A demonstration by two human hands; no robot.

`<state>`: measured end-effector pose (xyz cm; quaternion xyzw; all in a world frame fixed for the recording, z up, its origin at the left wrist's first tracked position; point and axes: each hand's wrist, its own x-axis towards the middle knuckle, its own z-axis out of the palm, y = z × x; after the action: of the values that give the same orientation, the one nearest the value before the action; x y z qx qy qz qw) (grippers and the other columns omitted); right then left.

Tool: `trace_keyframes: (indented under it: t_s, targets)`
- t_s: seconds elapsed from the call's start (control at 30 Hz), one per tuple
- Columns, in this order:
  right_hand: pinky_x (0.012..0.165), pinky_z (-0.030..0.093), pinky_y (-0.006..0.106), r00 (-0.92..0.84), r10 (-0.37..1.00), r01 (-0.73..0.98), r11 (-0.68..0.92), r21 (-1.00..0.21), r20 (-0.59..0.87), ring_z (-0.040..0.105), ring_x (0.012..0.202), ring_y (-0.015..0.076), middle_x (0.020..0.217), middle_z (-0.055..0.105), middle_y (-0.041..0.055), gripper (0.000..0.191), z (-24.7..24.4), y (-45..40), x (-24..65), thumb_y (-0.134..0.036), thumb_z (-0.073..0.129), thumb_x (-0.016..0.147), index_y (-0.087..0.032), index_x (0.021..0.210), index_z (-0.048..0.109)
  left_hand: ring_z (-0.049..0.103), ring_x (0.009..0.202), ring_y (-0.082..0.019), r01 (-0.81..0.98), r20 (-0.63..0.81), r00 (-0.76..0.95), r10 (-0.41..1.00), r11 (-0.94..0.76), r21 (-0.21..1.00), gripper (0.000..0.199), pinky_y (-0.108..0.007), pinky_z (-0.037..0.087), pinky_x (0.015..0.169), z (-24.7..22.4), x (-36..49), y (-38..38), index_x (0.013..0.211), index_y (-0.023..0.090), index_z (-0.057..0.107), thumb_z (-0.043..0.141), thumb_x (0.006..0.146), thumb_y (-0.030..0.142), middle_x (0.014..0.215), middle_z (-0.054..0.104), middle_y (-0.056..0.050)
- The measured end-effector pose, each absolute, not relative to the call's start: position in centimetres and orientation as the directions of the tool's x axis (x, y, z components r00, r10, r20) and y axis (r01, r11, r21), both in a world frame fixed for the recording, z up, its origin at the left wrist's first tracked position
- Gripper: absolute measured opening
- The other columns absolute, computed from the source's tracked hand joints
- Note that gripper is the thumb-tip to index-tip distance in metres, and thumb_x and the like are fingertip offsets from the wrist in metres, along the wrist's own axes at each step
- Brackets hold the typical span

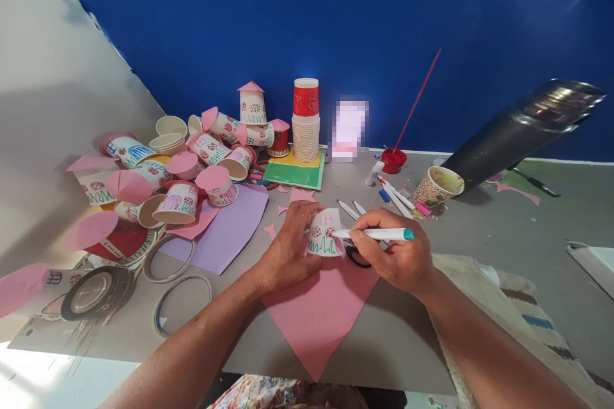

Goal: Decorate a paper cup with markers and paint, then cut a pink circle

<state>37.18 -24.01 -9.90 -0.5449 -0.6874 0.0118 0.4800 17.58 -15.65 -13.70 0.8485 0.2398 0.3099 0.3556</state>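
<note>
My left hand is closed around the side of a white paper cup, which stands upside down. Red dotted flowers, green grass strokes and a faint pink window are drawn on it. In my right hand is a white marker with a teal end, gripped between thumb and fingers. Its tip is at the cup's right side, by a red flower. Beneath the cup lies a pink paper sheet, one corner pointing toward me. Black-handled scissors are partly hidden behind my right hand.
Decorated cups with pink paper roofs are heaped at the left, near tape rolls. A tall cup stack stands by the blue wall. Several markers, a patterned cup and a dark flask are at the right, beyond a cloth.
</note>
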Motion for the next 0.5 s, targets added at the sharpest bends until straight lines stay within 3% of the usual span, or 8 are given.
trace_keyframes:
  t_s: [0.5]
  targets:
    - [0.047,0.041,0.024,0.085,0.759,0.762,0.368,-0.533,0.646,0.050,0.044,0.0112,0.053,0.062,-0.0030,0.018,-9.81,-24.08,37.48,-0.023,0.060,0.088,-0.023,0.070,0.061,0.052,0.129,-0.027,0.191,0.348,0.690,0.635,-0.623,0.759,0.079,-0.047,0.052,0.107,-13.70,17.66,-15.67,0.134,0.026,0.046,0.060,0.063,-0.005,0.133,0.052,-0.008]
